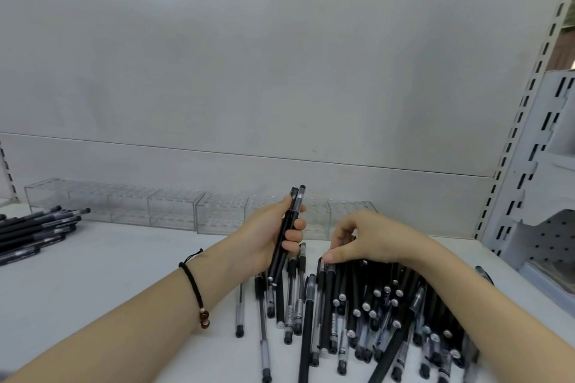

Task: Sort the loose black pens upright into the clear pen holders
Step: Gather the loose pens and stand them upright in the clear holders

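Black pens lie heaped loose on the white surface under the right hand; a second batch lies far left. The left hand grips two pens mid-barrel, nearly upright, just before the clear pen holders along the back. The right hand's fingers curl onto the heap's far ends; I cannot tell if one is pinched. Judgement: pens are light, stiff, smooth and prone to roll. I would pinch one mid-barrel.

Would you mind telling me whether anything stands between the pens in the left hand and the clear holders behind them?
Nothing visible: the left hand holds its pens just in front of the clear holders.
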A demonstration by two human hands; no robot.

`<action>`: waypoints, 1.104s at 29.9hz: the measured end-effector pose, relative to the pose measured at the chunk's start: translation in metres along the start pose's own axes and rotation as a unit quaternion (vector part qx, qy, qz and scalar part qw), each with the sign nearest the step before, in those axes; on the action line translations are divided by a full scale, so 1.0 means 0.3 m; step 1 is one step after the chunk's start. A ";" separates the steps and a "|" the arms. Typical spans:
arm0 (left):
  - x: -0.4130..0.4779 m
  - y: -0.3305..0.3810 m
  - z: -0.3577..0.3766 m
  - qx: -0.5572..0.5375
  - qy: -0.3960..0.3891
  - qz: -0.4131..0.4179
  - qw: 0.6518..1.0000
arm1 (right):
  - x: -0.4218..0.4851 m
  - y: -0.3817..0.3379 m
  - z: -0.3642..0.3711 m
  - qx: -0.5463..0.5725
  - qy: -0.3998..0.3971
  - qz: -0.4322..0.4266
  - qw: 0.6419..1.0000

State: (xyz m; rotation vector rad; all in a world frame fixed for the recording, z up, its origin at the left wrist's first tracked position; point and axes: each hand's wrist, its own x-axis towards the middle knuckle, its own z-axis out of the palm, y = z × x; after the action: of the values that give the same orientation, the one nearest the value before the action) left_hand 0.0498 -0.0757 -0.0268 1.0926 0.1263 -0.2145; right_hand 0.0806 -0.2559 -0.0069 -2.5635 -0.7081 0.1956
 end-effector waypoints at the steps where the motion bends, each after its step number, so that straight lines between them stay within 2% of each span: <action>1: 0.001 -0.001 0.001 0.001 0.000 -0.002 1.000 | -0.001 -0.003 -0.004 0.009 -0.003 0.003 1.000; 4: 0.000 -0.002 -0.003 0.017 -0.012 -0.012 1.000 | -0.010 -0.011 -0.018 0.103 -0.013 0.005 0.995; 8: -0.018 0.000 0.004 0.045 -0.033 -0.022 0.998 | -0.013 -0.019 -0.029 0.345 0.008 -0.018 0.938; 11: -0.024 0.001 0.010 0.068 -0.048 -0.017 0.996 | -0.011 -0.037 -0.030 0.420 0.063 -0.048 0.904; 14: -0.039 -0.004 0.020 0.083 -0.093 -0.034 0.992 | -0.008 -0.048 -0.020 0.440 0.133 -0.057 0.886; 17: -0.048 -0.012 0.034 0.099 -0.097 -0.039 0.990 | 0.001 -0.045 -0.005 0.402 0.189 -0.052 0.894; 21: -0.031 0.013 0.020 0.026 -0.098 -0.038 0.994 | 0.006 -0.025 -0.020 0.292 0.184 -0.038 0.938; 23: -0.025 0.025 0.009 -0.018 -0.078 -0.022 0.997 | 0.014 0.017 -0.025 0.082 0.199 -0.012 0.977; 25: -0.020 0.030 0.000 -0.047 -0.058 -0.006 0.997 | 0.020 0.060 -0.032 -0.088 0.188 0.037 0.977; 29: -0.015 0.028 -0.007 -0.047 -0.021 0.020 0.998 | 0.001 0.068 -0.049 -0.116 0.065 0.110 0.985; 33: -0.021 0.019 0.003 -0.022 -0.020 0.034 0.999 | -0.014 0.050 -0.044 -0.114 0.033 0.113 0.987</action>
State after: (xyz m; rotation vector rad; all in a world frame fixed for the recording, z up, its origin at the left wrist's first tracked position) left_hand 0.0449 -0.0732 -0.0201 1.0472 0.0590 -0.1720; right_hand 0.0871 -0.2748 -0.0025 -2.8531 -0.4362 0.1079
